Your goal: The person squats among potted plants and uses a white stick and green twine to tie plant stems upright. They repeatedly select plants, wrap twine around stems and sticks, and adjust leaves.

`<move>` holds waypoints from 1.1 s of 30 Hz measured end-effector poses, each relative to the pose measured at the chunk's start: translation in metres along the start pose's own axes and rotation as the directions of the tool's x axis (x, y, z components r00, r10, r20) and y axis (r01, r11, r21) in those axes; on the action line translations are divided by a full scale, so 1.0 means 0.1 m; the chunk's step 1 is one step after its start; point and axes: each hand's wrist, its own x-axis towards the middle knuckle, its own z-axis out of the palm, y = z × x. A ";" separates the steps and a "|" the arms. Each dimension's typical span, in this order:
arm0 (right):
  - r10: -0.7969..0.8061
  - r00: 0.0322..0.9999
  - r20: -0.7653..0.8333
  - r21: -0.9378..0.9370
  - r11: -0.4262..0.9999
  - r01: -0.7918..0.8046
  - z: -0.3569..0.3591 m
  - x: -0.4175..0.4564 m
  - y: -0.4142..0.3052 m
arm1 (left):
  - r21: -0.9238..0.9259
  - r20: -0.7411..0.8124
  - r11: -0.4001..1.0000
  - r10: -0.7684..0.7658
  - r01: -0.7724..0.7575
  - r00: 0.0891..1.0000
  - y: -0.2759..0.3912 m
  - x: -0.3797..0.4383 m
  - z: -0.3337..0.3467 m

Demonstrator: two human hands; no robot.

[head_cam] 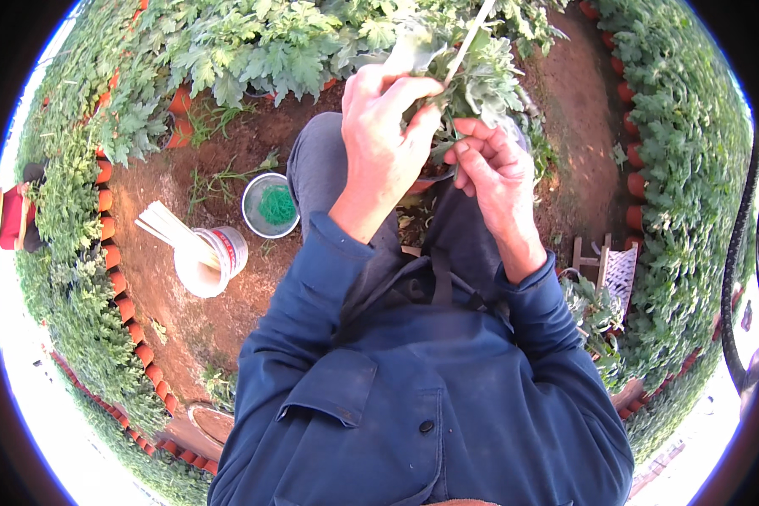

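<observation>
My left hand [386, 133] pinches a slim pale stake [471, 41] against a leafy plant [496, 85] that looks like a chrysanthemum. The stake leans up and to the right, past the leaves. Just right of it, my right hand [496, 167] has thumb and fingers closed on a thin green tie [456, 129] beside the stem. Leaves and fingers hide most of the tie and the stem. Below both hands, the rim of an orange-brown pot [425, 182] shows between my knees.
On the soil to the left, a white bucket [210, 269] holds several pale stakes [177, 231]. Closer to my knee, a round bowl [253, 218] contains green ties [277, 203]. Rows of potted plants [677, 158] line both sides. A low woven stool [618, 275] stands at right.
</observation>
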 end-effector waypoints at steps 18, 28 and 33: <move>0.006 0.999 -0.040 -0.004 1.000 -0.006 0.00 0.07 -0.07 | -0.289 0.015 0.942 -0.171 0.168 0.985 -0.03 -0.13 -0.08; -0.020 0.997 -0.077 -0.060 0.998 0.016 0.06 0.17 -0.04 | -0.121 0.084 0.991 -0.048 0.058 0.995 -0.08 -0.13 -0.17; -0.048 0.996 -0.073 -0.094 0.995 0.041 0.07 0.20 -0.04 | -0.060 -0.068 0.995 0.078 -0.083 0.995 -0.01 -0.09 -0.22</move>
